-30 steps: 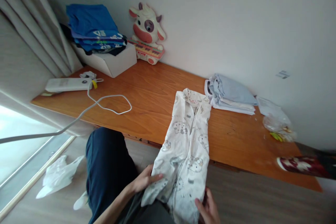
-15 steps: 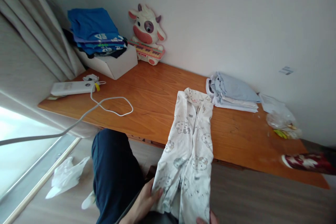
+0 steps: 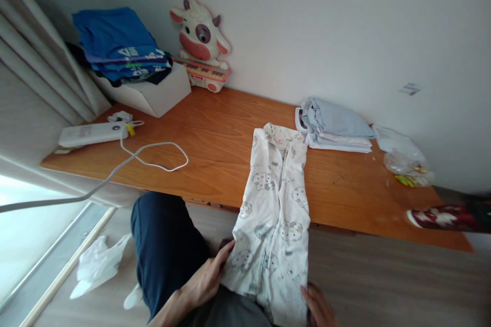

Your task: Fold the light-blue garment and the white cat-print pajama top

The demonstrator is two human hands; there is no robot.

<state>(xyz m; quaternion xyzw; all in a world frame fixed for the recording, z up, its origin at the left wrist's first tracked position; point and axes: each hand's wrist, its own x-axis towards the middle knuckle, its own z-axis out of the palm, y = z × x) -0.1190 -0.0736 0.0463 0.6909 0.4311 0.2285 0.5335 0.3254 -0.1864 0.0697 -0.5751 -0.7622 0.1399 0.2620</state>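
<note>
A white romper (image 3: 274,204) with a grey cat-face print lies lengthwise in front of me. Its collar end rests on the wooden bench and its lower part hangs over the front edge toward my lap. My left hand (image 3: 205,277) grips its left side edge, with part of the fingers hidden by the cloth. Against the lower right edge, the fingers of my right hand (image 3: 319,307) hold the cloth, partly cut off by the frame. A front opening runs down the middle of the romper, and its sleeves do not show.
Folded grey-blue clothes (image 3: 337,123) lie by the wall, beside a clear plastic bag (image 3: 408,163). Blue clothes (image 3: 115,41) top a white box (image 3: 161,94) near a cow toy (image 3: 201,46). A cable (image 3: 115,168) crosses the left end; a red patterned cylinder (image 3: 445,218) is at right.
My left hand has moved up along the romper's left edge. The two leg parts, spread apart before, now lie close together. My right hand has shifted slightly up and right. The view has shifted a little.
</note>
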